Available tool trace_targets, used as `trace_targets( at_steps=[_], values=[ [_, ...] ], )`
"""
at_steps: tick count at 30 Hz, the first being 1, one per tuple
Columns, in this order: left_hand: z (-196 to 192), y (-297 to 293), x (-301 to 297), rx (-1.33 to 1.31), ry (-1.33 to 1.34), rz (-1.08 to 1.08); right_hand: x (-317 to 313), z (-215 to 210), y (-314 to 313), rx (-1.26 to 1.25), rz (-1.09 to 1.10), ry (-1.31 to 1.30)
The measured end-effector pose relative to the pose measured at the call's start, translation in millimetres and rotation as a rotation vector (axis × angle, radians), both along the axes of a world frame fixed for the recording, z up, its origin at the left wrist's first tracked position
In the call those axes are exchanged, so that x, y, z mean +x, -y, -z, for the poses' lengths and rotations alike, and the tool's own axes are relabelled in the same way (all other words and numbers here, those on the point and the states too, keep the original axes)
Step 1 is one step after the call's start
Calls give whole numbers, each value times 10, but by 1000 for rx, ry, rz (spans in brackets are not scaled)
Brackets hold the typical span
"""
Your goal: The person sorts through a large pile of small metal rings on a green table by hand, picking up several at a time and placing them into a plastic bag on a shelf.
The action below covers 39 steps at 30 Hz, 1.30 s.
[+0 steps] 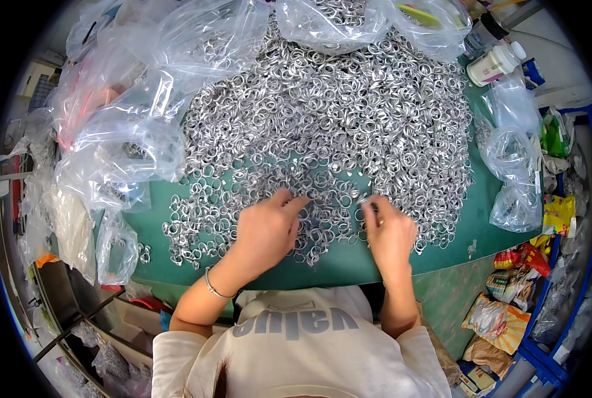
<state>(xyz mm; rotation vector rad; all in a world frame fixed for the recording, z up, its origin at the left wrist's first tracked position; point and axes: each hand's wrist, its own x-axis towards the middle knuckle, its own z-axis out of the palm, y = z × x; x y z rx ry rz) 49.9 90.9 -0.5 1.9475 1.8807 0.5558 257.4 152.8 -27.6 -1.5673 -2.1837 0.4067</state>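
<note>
Working at the near edge of the heap, you keep both hands low over the green mat [389, 262], where the silver metal rings [322, 113] thin out from a deep pile into a single layer that you can pick through one at a time. Your left hand [264, 229] lies palm down on that thin fringe, fingers curled and the fingertips pressed among the rings; it touches them, but whether it has closed on any one ring cannot be told from here. Your right hand [390, 229] is drawn into a loose fist with thumb and forefinger pinched together on what looks like a small ring [364, 201] at their tips, lifted just clear of the mat, which suits looking at a single piece.

The bulk of the rings sits farther from you, spread wide across the mat, so the heap feeds toward your hands without burying the strip where you work. Clear plastic bags [130, 126] lie crumpled along the left side and across the far edge, some with rings inside, and more bags [515, 172] hang off the right side, all within reach but off the working strip. Two white bottles [495, 63] stand at the far right corner, well apart from your hands.
</note>
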Motion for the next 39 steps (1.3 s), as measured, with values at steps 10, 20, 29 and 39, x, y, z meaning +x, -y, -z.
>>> trace_targets(
  at_steps=[10,20,29,39],
  values=[
    [215,-313,357,90,-151,237,101,-65,140,29,14,-9],
    [162,-255,91,-84,496,-61,24,-32,143,-81,-5,105],
    [158,-92,-129,-604,1469,-285,94,98,1,-1066,-118,-1756],
    [178,84,-110,-658,1746,-302,-87,25,117,-992,-134,-1215]
  ],
)
